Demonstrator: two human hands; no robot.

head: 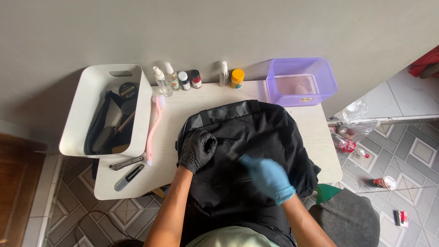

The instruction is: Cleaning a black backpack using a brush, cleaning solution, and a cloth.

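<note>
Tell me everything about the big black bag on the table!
The black bag looks like soft, slightly shiny fabric, with straps near its top edge. It lies flat on the pale table, its lower end hanging off toward the person. The left hand, in a black glove, presses on its left side. The right hand, in a blue glove, is blurred over its middle, with something small and blurry at its fingers.

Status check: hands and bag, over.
Left hand, black glove, pressing on bag. Right hand, blue glove, blurred over bag; grip unclear. Nothing in the way.
</note>
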